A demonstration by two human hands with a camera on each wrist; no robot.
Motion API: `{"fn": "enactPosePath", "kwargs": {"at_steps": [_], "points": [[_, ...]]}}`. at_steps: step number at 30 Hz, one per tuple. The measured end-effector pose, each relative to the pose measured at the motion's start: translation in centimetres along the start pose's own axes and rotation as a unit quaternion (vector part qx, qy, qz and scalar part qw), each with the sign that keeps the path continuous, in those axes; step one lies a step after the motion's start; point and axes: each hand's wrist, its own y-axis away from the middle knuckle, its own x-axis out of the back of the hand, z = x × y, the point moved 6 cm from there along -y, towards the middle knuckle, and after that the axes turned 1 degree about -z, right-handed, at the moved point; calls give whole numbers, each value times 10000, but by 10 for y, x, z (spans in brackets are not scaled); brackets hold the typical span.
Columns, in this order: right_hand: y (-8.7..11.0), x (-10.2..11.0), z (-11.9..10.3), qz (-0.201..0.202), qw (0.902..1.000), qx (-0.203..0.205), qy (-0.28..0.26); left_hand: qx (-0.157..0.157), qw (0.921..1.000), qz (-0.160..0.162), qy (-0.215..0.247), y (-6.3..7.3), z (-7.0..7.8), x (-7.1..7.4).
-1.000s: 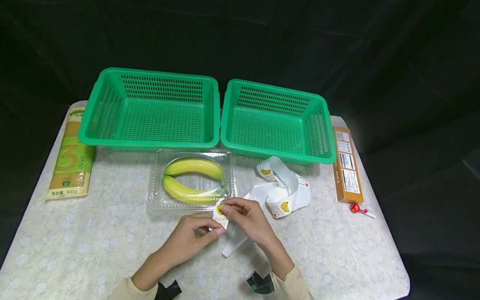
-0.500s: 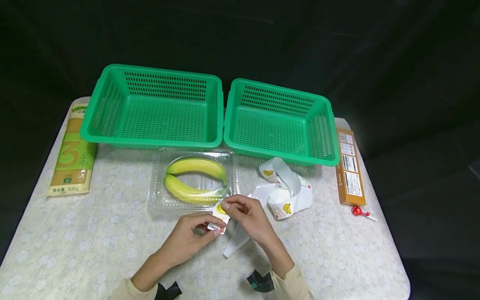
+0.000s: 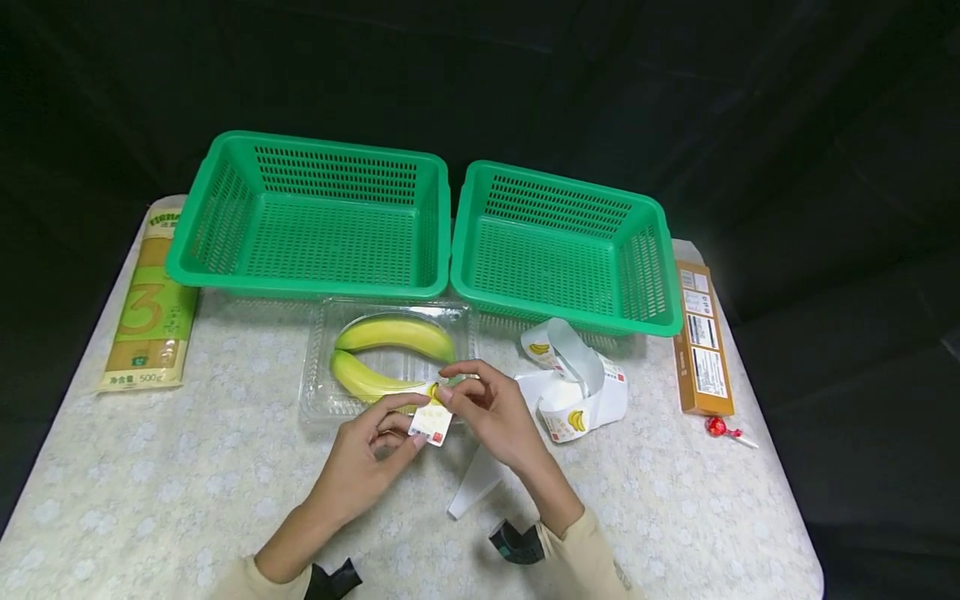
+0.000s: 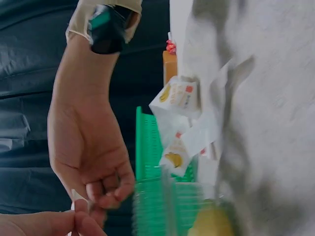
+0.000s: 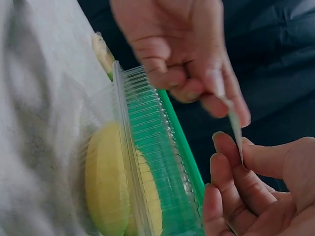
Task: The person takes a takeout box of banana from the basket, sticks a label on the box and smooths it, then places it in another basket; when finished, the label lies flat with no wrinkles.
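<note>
A small white banana sticker point(image 3: 432, 422) is stretched between both hands, over the near edge of a clear plastic box point(image 3: 315, 400). Its lower left part is pinched by my left hand point(image 3: 367, 454). Thumb and finger of my right hand point(image 3: 498, 417) pinch the upper right end; in the right wrist view the sticker point(image 5: 235, 129) appears edge-on. Inside the closed box lie two bananas point(image 3: 393, 333), seen through the lid. Right of the box, a curled strip of banana stickers point(image 3: 588, 379) rests on the table, partly behind my right hand.
Two green baskets point(image 3: 307, 287) stand side by side behind the box. A yellow-green packet point(image 3: 146, 321) lies at the left table edge. On the right are an orange-brown box point(image 3: 703, 342) and a red lollipop point(image 3: 717, 427). The patterned tablecloth point(image 3: 150, 483) covers the table.
Both hands have moved up and slightly left with the sticker, from in front of the clear box to over its near edge. More of the sticker's face now shows.
</note>
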Motion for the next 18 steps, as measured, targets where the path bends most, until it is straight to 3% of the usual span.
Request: {"fn": "enactPosePath", "kwargs": {"at_steps": [5,10,18], "points": [[-17,-2,-11,103,9989,160,422,-198,9983,319,-448,-6,7,10],[-37,-2,-16,239,9968,279,712,-68,9929,709,-952,-14,7,17],[-67,-10,-23,210,9909,635,1171,-282,9757,1227,-1796,-32,13,31]]}}
